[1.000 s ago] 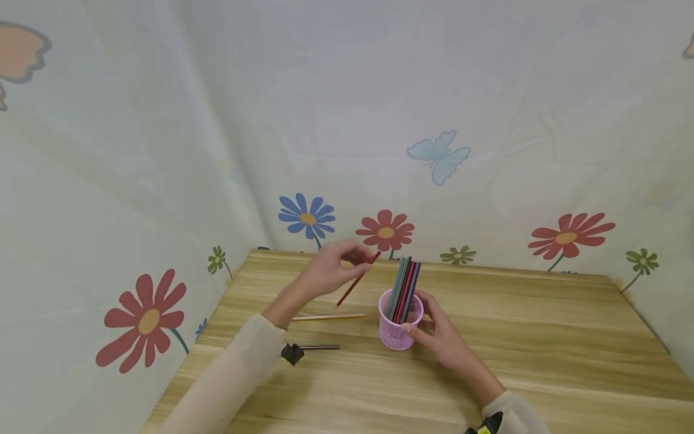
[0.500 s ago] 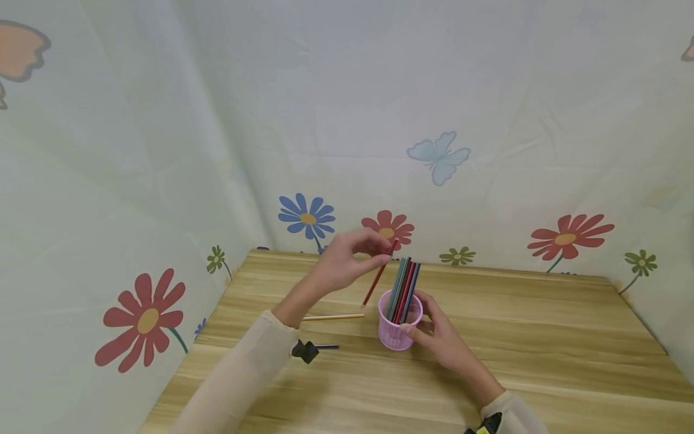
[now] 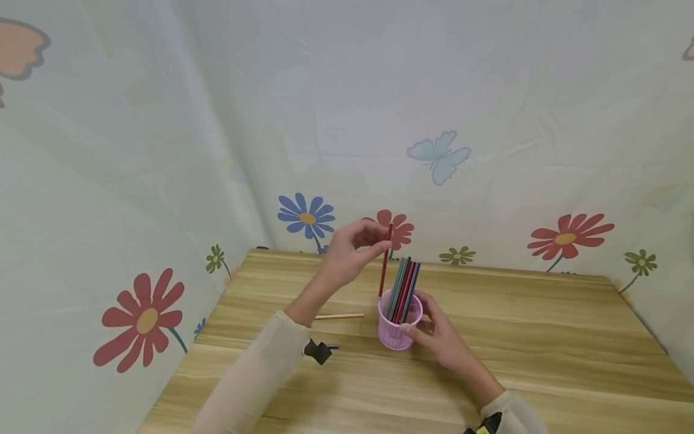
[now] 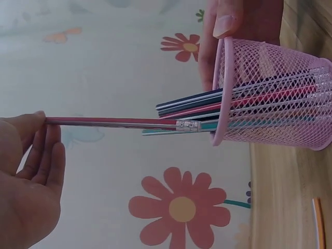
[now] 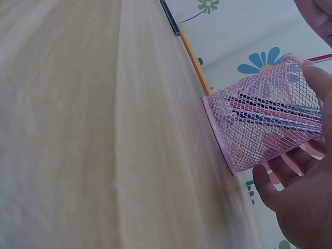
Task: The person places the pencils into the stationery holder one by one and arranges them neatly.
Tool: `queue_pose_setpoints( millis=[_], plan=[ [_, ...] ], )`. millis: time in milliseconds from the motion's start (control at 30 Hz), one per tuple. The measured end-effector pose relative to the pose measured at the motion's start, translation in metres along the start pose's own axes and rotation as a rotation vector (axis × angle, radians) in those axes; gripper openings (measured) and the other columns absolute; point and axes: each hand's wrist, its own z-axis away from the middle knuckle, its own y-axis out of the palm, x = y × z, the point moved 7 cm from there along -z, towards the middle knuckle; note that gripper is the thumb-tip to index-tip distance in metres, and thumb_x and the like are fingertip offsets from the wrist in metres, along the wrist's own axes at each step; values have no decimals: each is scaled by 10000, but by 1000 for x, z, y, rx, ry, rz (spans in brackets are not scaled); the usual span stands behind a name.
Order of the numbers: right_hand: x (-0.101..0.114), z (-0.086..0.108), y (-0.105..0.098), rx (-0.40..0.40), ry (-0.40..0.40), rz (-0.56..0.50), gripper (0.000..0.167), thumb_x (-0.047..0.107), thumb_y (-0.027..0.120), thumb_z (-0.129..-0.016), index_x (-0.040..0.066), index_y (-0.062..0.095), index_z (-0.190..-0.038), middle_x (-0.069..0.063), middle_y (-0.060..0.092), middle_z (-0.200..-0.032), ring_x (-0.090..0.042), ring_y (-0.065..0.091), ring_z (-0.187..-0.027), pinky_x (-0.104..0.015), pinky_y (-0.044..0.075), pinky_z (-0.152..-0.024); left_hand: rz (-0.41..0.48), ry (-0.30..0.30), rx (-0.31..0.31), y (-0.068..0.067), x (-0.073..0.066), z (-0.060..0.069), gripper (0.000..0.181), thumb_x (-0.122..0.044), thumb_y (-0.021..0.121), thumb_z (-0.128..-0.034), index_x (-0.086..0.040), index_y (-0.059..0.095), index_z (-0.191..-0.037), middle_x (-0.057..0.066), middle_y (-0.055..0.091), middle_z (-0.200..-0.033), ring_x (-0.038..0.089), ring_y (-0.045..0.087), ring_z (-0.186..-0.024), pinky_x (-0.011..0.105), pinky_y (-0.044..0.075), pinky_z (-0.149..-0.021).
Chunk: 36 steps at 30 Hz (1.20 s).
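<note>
Upright above the near-left rim of a pink mesh pencil cup (image 3: 394,339) is a red pencil (image 3: 385,265). My left hand (image 3: 344,256) pinches it near its top between thumb and fingers. In the left wrist view the pencil's lower end (image 4: 188,125) overlaps the pencils at the cup's mouth; whether it touches them I cannot tell. Several pencils (image 3: 402,289), teal, black, red and blue, lean in the cup. My right hand (image 3: 447,343) holds the cup from its right side, thumb in front and fingers behind, as the right wrist view shows the curled fingers (image 5: 282,174).
On the wooden table (image 3: 542,337) left of the cup lies a yellow pencil (image 3: 344,316). Nearer me a dark pencil (image 3: 334,347) is partly hidden by the left wrist strap (image 3: 318,351). A flower-printed curtain (image 3: 488,199) stands behind the table.
My left hand has carried the red pencil rightward and up to the cup, turning it from slanted to nearly upright. The right hand and cup have stayed in place.
</note>
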Motion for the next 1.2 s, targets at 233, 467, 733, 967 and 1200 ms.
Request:
queue_pose_setpoints(
  millis=[233,467,733,967,1200],
  plan=[
    [0,0,0,-2,-6,-16,735,171,766,-994,193,367,-1612,-131,532,-1509,-333,511,-1374,-418,515,-1081,37,-76,-33,14,22,5,249,-234,800,-977,-118,739,-1189,-3,750,-1080,179,719,-940,332,610,-845],
    [0,0,0,-1,-17,-12,717,176,762,-999,194,378,-1604,-112,543,-1498,-334,519,-1367,-424,516,-1083,31,-140,-23,30,46,14,216,-203,801,-975,-96,732,-1150,22,753,-1057,172,723,-933,317,611,-865],
    [0,0,-1,-10,-14,-17,722,165,771,-989,184,385,-1598,-130,551,-1485,-330,529,-1352,-426,527,-1067,44,-218,-24,44,77,26,209,-200,804,-973,-107,736,-1146,24,750,-1033,163,722,-914,293,611,-848],
    [-1,-1,0,-12,-19,-23,721,153,768,-990,170,382,-1600,-149,554,-1477,-324,532,-1350,-446,527,-1068,47,-241,-21,53,93,33,210,-181,803,-972,-97,731,-1151,18,748,-1052,147,722,-917,292,612,-841],
    [0,-1,-1,-13,-37,-15,710,140,755,-997,148,382,-1601,-162,551,-1482,-352,529,-1352,-423,531,-1059,46,-251,-22,54,99,33,205,-173,801,-973,-102,729,-1151,26,743,-1040,158,719,-931,290,611,-846]
  ],
)
